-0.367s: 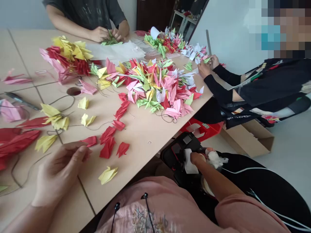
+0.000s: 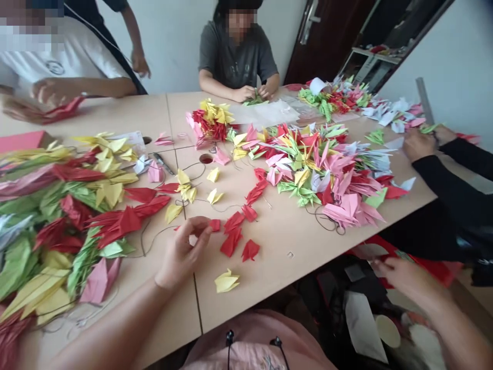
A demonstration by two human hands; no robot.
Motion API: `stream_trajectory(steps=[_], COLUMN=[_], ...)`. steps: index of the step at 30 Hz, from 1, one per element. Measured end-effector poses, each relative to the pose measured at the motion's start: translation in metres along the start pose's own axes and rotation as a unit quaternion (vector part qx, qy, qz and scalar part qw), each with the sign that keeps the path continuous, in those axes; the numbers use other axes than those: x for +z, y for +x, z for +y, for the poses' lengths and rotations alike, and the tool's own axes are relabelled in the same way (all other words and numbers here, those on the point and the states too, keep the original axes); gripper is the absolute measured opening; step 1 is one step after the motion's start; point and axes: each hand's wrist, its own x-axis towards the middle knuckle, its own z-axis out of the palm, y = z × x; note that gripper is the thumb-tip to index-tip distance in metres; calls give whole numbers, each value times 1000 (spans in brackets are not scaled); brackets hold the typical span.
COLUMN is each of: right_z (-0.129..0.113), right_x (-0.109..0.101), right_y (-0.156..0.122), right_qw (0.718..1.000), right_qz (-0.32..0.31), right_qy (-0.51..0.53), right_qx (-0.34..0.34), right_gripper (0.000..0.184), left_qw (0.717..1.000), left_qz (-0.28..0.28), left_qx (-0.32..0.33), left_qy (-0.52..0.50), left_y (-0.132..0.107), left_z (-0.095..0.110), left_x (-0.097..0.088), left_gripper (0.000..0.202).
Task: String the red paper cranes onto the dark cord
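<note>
- Left hand hovers half-curled over the wooden tabletop, thumb and forefinger close together at a small red folded paper; whether it is gripped, I cannot tell.
- Loose red pieces lie just beyond those fingers, with a yellow folded paper nearer the table's edge.
- Right hand, blurred, reaches beyond the edge, fingers partly bent; its hold cannot be made out.
- Across the table, a grey-shirted person handles green paper.
</note>
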Motion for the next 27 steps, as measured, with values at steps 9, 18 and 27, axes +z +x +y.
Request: stream_trajectory(steps=[9,18,27], right_z=[-179,-269,-295], right_x=[4,55,42], right_y=[-63,-39,-46], right_qw=[841,792,720], right_qz=[-88,-99,-147], right_qy=[93,34,33], right_qx=[-526,-601,-678], right_gripper=[22,35,40], left_qw=[987,976,972], left_qz=[-31,-63,-54], left_qx=[113,139,133], left_qy=[107,156,185], left_y=[1,1,0], left_z=[-11,-17,-6], left_x=[10,1,-5], left_gripper=[23,13,16])
